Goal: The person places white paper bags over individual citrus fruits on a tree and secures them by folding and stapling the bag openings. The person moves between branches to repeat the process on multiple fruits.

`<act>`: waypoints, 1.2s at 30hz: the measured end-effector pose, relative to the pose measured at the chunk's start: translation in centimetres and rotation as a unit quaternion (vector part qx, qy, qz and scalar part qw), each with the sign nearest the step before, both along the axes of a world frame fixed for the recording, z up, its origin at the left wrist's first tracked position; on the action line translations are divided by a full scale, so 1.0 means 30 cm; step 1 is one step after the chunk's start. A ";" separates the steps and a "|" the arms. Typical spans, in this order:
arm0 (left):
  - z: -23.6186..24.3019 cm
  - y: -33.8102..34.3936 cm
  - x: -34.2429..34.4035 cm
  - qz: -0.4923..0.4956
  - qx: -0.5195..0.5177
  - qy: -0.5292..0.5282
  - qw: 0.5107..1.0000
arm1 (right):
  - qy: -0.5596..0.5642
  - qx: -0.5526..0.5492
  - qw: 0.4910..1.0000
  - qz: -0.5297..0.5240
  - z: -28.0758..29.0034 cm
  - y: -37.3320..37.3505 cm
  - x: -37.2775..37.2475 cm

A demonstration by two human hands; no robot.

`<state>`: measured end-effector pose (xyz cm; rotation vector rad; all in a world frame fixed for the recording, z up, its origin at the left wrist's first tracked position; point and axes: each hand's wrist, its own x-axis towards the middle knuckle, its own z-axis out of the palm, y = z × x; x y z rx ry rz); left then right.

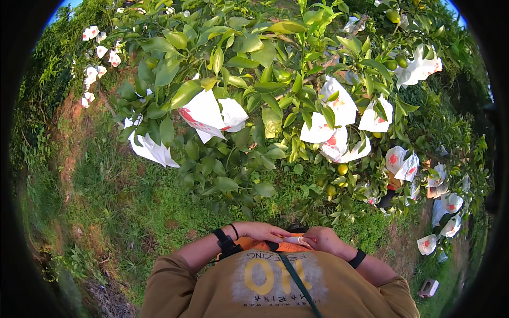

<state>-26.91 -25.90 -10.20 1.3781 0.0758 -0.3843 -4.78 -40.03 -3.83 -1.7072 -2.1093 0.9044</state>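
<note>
At my waist hangs an orange pouch (270,246), partly hidden by my shirt. My left hand (261,231) reaches in from the left, fingers closed at the pouch's upper edge; its fingertips are partly hidden. On the other side, my right hand (324,240) has its fingers closed on a pale folded paper bag (297,241) at the pouch's opening. Ahead, white paper bags with red print cover parts of a fruit tree, among them one bag (204,114) left of centre and another bag (339,103) to the right.
Leafy branches (265,58) spread close in front of me, above my hands. Small green-yellow fruits (342,169) hang uncovered on the right. Grass and weeds (159,196) cover the ground. A pale block-like object (428,288) lies at the lower right. More bagged trees stand left and right.
</note>
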 end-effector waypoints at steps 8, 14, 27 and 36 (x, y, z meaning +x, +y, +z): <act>0.047 -0.047 0.136 -0.083 0.063 0.021 0.994 | -0.011 -0.004 0.994 -0.104 0.067 -0.079 0.032; 0.067 -0.086 0.203 -0.065 0.094 0.029 0.993 | 0.047 -0.039 0.991 -0.117 0.102 -0.088 0.134; 0.131 -0.059 0.136 -0.008 0.099 0.129 0.987 | 0.221 -0.065 0.970 -0.073 0.278 -0.035 0.274; 0.149 -0.052 0.051 -0.026 0.115 0.146 0.982 | 0.503 -0.012 0.821 -0.271 0.359 -0.033 0.302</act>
